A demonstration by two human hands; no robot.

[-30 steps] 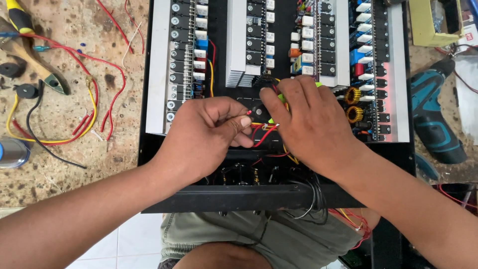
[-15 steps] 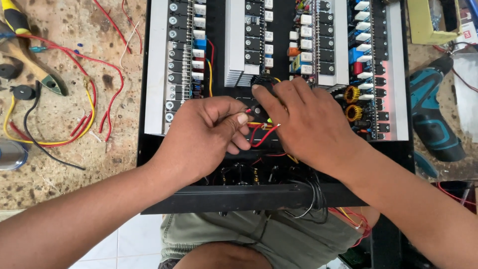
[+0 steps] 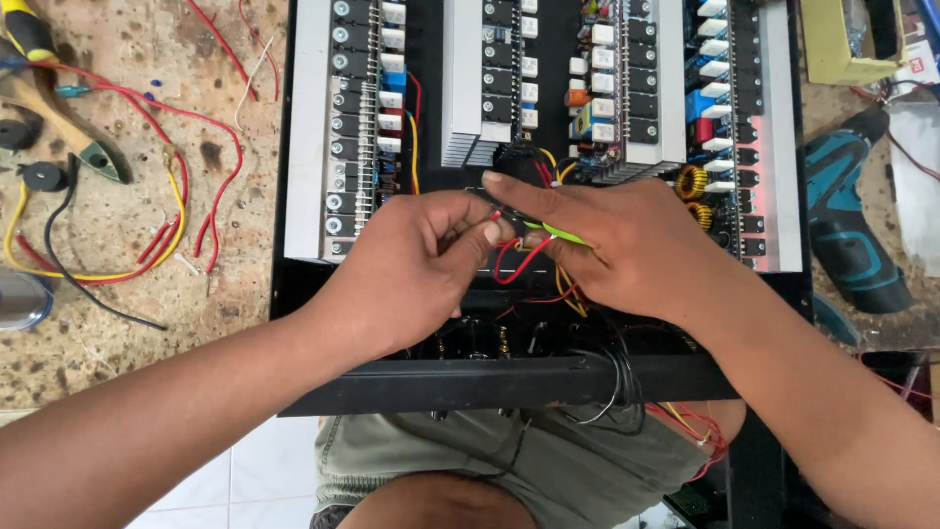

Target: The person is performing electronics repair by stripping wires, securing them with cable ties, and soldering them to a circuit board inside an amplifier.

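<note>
My left hand (image 3: 411, 264) pinches a red wire (image 3: 516, 261) over the open amplifier chassis (image 3: 294, 147). My right hand (image 3: 627, 245) has slid left since a second ago, fingers now closed on the green-handled tool (image 3: 560, 233) (tip hidden), meeting the wire.

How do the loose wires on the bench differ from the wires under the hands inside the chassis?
The loose wires sprawl in long loops on the speckled bench, untouched; the chassis wires bunch in short bends inside the black chassis, pinched between the left hand and right hand. Both bundles include red and yellow strands.
</note>
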